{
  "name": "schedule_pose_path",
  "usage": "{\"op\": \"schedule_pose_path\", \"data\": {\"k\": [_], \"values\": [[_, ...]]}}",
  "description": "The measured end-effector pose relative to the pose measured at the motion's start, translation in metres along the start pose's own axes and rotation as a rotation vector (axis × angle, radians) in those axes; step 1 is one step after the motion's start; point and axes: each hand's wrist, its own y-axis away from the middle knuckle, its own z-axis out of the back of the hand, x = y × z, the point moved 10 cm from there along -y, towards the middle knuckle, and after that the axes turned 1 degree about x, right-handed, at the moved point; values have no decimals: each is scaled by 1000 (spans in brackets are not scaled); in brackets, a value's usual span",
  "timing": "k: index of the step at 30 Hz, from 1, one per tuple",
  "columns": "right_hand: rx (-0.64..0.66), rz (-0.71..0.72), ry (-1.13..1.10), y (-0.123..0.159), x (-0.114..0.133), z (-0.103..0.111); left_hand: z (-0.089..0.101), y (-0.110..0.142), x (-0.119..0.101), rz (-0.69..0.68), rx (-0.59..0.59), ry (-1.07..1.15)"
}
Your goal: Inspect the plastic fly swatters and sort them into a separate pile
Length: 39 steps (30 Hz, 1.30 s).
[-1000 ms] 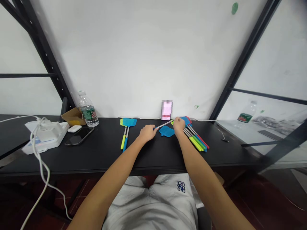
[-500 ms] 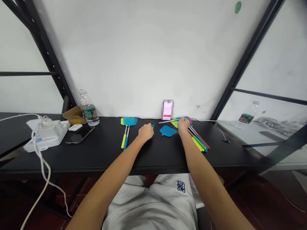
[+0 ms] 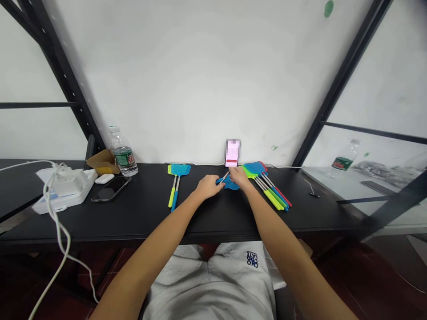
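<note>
My left hand (image 3: 209, 186) is closed around a blue handle (image 3: 219, 181). My right hand (image 3: 237, 175) pinches a thin metal rod (image 3: 226, 175), which meets the end of that handle between my hands. Whether the rod sits inside the handle is too small to tell. Just beneath, a loose blue leaf-shaped swatter head (image 3: 232, 185) lies on the black table (image 3: 213, 218), partly covered by my right hand. Right of my hands, several fly swatters (image 3: 271, 193) with yellow, green, blue and red handles lie fanned together. Two more swatters (image 3: 175, 186), one yellow and one blue, lie at left.
A lit phone (image 3: 232, 153) leans on the wall at the back. On the left stand a water bottle (image 3: 123, 153), an open cardboard box (image 3: 102, 162), a dark phone (image 3: 111, 189), a white earbud case (image 3: 104, 178) and a white power strip (image 3: 65, 189) with trailing cables.
My right hand has moved left, away from the fanned swatters, bringing the metal rod to the blue handle. My left hand has shifted slightly right.
</note>
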Motion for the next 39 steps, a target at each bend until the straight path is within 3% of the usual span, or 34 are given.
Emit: {"op": "schedule_pose_path", "data": {"k": [4, 8, 17, 26, 39], "values": [[2, 66, 209, 1, 7, -4, -1, 0, 0, 2, 8, -27], [-85, 95, 437, 2, 12, 7, -3, -1, 11, 75, 4, -100], [-203, -138, 784, 11, 3, 36, -5, 0, 21, 162, 35, -203], [-54, -254, 940, 14, -5, 26, -8, 0, 22, 174, 96, -249], [97, -209, 957, 10, -12, 9, -10, -1, 22, 148, 109, -249]]}}
